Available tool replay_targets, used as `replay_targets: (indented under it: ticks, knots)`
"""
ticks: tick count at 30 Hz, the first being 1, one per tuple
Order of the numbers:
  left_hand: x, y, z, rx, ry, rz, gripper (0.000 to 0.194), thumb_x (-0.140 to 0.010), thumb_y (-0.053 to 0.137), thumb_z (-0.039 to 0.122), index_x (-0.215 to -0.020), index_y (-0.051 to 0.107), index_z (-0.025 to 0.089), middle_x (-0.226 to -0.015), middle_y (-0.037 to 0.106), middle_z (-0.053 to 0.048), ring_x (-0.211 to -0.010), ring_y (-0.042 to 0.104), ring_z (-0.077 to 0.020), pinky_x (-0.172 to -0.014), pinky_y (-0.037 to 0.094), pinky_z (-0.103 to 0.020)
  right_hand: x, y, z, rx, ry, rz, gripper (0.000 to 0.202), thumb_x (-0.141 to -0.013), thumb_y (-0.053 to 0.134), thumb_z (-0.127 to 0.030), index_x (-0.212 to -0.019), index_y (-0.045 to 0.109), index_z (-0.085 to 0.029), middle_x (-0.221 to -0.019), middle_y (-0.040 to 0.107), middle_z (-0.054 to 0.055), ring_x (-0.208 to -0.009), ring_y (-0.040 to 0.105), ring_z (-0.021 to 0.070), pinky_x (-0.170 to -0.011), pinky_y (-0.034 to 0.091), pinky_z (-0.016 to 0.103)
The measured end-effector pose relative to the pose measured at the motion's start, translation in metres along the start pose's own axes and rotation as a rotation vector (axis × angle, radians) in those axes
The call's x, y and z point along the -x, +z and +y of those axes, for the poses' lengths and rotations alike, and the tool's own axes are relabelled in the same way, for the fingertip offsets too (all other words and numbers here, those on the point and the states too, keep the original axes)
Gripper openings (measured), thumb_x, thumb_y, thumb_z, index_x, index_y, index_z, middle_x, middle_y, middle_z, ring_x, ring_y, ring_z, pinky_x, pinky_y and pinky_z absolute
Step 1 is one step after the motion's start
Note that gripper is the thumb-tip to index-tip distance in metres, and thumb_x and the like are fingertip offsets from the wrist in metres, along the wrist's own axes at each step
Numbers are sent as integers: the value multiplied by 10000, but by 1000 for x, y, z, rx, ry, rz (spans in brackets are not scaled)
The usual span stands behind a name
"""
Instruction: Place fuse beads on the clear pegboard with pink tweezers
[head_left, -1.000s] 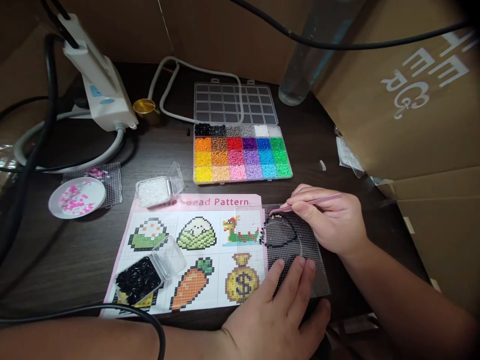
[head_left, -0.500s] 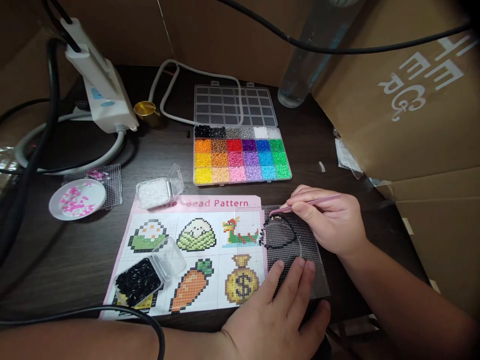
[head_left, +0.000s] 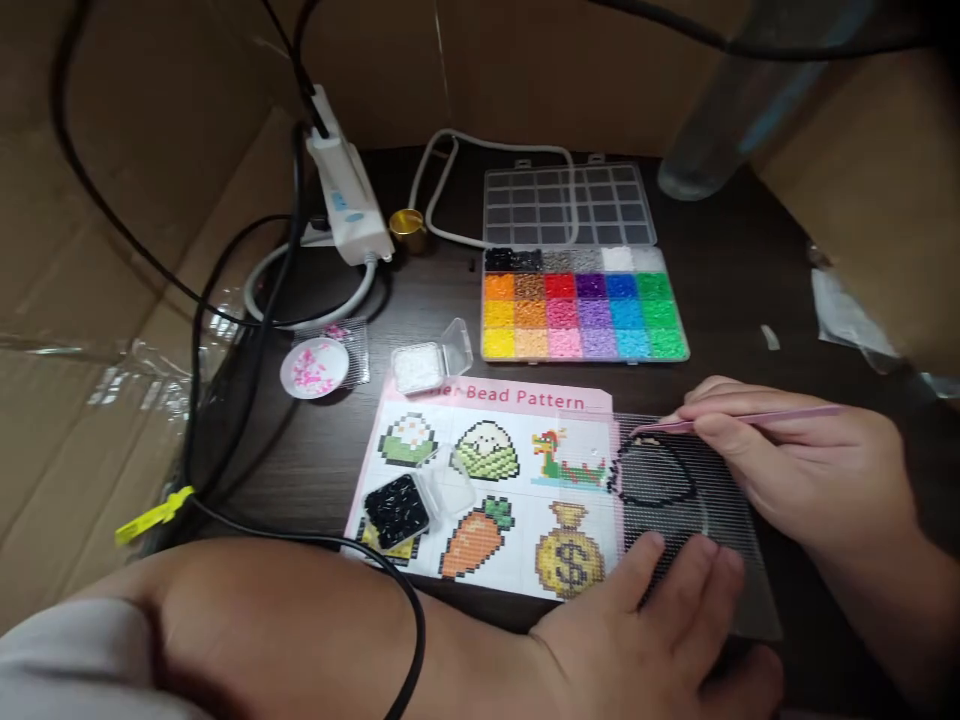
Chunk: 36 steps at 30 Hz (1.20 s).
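Note:
Pink tweezers [head_left: 780, 415] are pinched in my right hand [head_left: 817, 470], their tip at the upper left of a ring of black beads [head_left: 660, 500]. Those beads sit on a clear pegboard [head_left: 739, 560] that partly overlaps the pattern sheet [head_left: 517, 540]. My left hand [head_left: 660, 630] lies with fingers spread on the board's near edge. Left of it on the sheet, a small clear box of black beads [head_left: 396, 510] has its lid open. A similar box of white beads [head_left: 418, 368] stands at the sheet's top left corner.
A compartment case of coloured beads [head_left: 585, 315] lies open at the back. To the left are a round dish with pink and white beads [head_left: 315, 368], a white power strip [head_left: 349, 205] and a gold cup [head_left: 409, 230]. A black cable [head_left: 409, 600] crosses my left forearm.
The view has turned left, so everything appears farther right. Relative to the board, both hands and the tweezers stay in nearly the same place.

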<state>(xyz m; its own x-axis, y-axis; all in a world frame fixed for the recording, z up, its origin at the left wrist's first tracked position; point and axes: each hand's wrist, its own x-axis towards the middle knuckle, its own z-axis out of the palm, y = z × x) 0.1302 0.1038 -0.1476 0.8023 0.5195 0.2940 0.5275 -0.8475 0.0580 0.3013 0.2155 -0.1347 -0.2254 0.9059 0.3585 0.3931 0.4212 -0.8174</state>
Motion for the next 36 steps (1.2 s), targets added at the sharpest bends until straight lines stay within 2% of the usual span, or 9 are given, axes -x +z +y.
replay_targets:
  ticks: [4,10,14,24,36]
  knots:
    - [1,-1,0,-19,2,-18,409,-976,376,366,-1322,594,362,-1422,567,-103,-1304,537,-272,-1060,317,-451,2,-2,4,7,-52,21,296,-819,686,-63,-903,808,-319,-808,765,7,-768,710,177,-675,593,289]
    - [0,0,1,12,2,-39,413,-976,375,368,-1327,593,348,-1431,558,-107,-1319,524,-277,-1073,305,-454,3,0,3,0,23,37,251,-857,682,-145,-899,795,-365,-833,755,-25,-782,699,195,-686,584,351]
    - [0,2,1,23,-17,0,415,-962,404,400,-1325,596,339,-1419,571,-98,-1327,516,-282,-1091,284,-457,1,0,2,-46,2,35,195,-854,689,-153,-882,795,-314,-799,761,-12,-753,703,179,-657,582,322]
    - [-2,4,-3,41,4,-6,418,-957,423,436,-1314,612,331,-1408,575,-116,-1302,526,-284,-1097,227,-463,-8,0,-2,-76,18,-18,156,-878,659,-183,-832,803,-219,-753,761,40,-693,686,168,-628,575,310]
    - [-2,4,-3,18,12,2,410,-972,390,407,-1318,603,352,-1415,570,-105,-1320,521,-279,-1095,221,-469,-8,0,-3,-89,-5,-27,170,-863,655,-120,-819,793,-210,-752,756,28,-698,683,150,-631,563,286]
